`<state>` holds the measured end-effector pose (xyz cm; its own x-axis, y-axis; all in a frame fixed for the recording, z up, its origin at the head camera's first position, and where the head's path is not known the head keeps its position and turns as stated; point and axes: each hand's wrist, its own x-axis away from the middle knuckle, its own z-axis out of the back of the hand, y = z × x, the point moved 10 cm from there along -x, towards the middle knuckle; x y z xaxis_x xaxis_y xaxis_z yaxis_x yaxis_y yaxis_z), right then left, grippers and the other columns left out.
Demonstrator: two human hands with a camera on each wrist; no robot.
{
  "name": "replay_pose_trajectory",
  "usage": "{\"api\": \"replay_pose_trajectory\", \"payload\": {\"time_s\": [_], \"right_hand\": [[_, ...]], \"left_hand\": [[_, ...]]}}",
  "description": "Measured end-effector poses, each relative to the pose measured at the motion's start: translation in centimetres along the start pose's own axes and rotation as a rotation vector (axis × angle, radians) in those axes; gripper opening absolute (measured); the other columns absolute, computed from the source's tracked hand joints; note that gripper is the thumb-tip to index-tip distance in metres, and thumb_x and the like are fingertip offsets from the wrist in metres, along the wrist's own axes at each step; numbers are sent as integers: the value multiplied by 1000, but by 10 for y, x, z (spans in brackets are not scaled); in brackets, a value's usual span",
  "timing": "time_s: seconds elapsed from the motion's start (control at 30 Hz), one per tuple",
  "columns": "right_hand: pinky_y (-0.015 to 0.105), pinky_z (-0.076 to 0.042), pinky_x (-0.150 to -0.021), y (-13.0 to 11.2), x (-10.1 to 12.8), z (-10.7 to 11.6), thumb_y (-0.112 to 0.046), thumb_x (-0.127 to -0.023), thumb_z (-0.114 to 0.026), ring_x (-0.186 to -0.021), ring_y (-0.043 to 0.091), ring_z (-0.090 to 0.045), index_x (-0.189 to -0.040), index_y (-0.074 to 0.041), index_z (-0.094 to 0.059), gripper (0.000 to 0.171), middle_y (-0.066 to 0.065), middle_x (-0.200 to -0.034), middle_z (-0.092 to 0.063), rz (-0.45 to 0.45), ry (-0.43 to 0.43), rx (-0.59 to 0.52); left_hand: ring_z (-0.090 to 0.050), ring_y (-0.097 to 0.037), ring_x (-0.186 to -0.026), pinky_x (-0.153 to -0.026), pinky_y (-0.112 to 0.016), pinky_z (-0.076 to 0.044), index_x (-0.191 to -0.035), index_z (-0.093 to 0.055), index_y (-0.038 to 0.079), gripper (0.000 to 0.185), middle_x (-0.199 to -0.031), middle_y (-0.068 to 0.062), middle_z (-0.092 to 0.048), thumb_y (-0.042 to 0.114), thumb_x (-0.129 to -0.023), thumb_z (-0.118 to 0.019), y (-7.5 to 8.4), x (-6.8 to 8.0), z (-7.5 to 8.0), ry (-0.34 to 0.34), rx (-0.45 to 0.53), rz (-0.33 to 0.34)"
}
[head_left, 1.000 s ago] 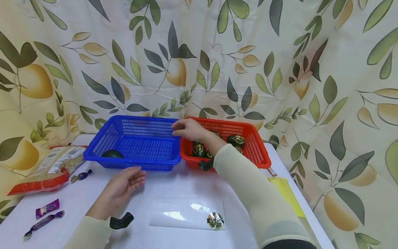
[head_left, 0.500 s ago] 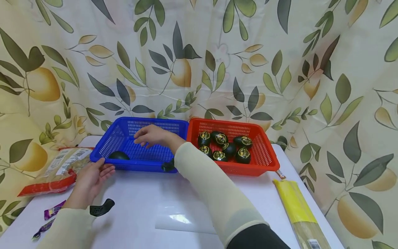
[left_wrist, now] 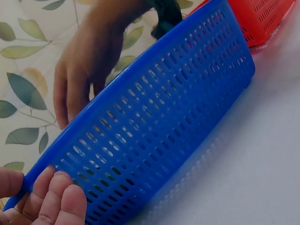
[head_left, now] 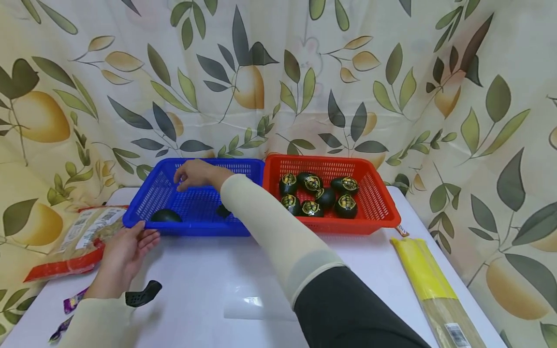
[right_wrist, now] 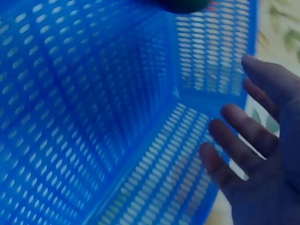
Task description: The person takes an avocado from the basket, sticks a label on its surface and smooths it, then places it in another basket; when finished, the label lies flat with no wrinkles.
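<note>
My left hand (head_left: 126,253) grips the front left rim of the blue basket (head_left: 200,229), thumb on the rim and fingers against the outer wall in the left wrist view. Inside that basket, close to this hand, lies one dark green avocado (head_left: 166,215). My right hand (head_left: 196,175) hovers over the back left of the blue basket. Its fingers (right_wrist: 234,145) are spread and loosely bent in the right wrist view, holding nothing. The avocado (right_wrist: 183,3) shows only at the top edge there. Several avocados (head_left: 346,206) with black-and-gold stickers lie in the red basket (head_left: 383,212).
A clear glossy sheet (head_left: 248,309) lies on the white table (head_left: 187,290), partly hidden by my right arm. At left are a red-edged bag (head_left: 82,241) and purple-wrapped candies (head_left: 74,300). A yellow-topped packet (head_left: 426,275) and a small wrapped candy (head_left: 402,231) lie at right.
My right hand has moved left from the red basket to above the blue basket. My left hand has gone from over the table to the blue basket's rim.
</note>
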<state>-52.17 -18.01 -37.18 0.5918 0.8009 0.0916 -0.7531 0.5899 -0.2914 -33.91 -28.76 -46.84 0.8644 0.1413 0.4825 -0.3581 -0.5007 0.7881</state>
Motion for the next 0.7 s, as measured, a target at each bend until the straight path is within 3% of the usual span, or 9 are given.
{"api": "replay_pose_trajectory", "payload": {"time_s": [0.13,0.23,0.37,0.57,0.7], "right_hand": [[20,-43,-109,-14,-14,-37,-48,-99,-69,-132,10,-55,-143,-23,-63,51,-5,-144,-62,3,-204,55],[24,-49,-107,-22,-17,-65,-50,-96,-71,-136,11,-54,-150,-26,-56,61,-7,-153,-54,-46,-378,-99],[28,-58,-96,-27,-15,-89,-46,-94,-75,-137,13,-54,-158,-29,-45,72,-8,-160,-45,-142,-508,-236],[25,-60,-88,-25,-14,-94,-36,-97,-74,-133,10,-53,-159,-25,-43,70,-8,-157,-46,-190,-530,-245],[26,-61,-85,-26,-13,-68,-27,-92,-77,-123,14,-57,-152,-19,-50,66,-3,-146,-52,-188,-443,-333]], "left_hand": [[-76,-14,-91,-85,-29,-62,-123,-44,21,21,-90,1,-73,32,-108,-53,0,-1,3,23,-6,-5],[-76,-14,-90,-85,-29,-62,-124,-44,21,21,-90,1,-73,32,-108,-52,-1,-1,3,27,-7,-5],[-76,-14,-91,-86,-29,-62,-124,-45,21,21,-89,2,-73,31,-108,-53,-6,1,2,35,-13,6],[-74,-13,-92,-88,-28,-61,-124,-44,20,21,-92,2,-72,33,-109,-50,-8,0,-1,16,-25,22],[-74,-13,-94,-87,-28,-62,-127,-45,20,24,-94,3,-72,34,-108,-51,-1,-3,2,11,-35,0]]}}
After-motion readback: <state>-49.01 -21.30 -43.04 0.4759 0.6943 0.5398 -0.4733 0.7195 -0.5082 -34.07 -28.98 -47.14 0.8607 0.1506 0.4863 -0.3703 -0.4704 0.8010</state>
